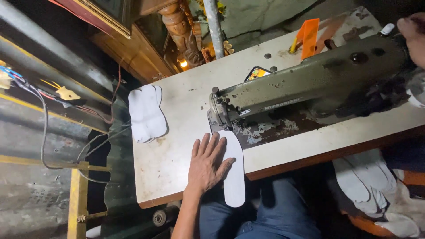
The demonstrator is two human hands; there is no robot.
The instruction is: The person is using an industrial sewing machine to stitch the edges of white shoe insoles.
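Note:
My left hand (207, 163) lies flat, fingers apart, on a long white sole-shaped fabric piece (234, 177) that runs from under the needle area of a grey-green sewing machine (310, 82) and hangs over the table's near edge. My right hand (414, 37) reaches to the machine's far right end by the handwheel; only part of the hand shows, and its grip is unclear.
A stack of similar white pieces (147, 113) lies on the worn white table (168, 163) at the left. An orange plastic piece (308, 35) stands behind the machine. More white pieces (372, 181) pile at the lower right. Loose wires (44, 110) hang left of the table.

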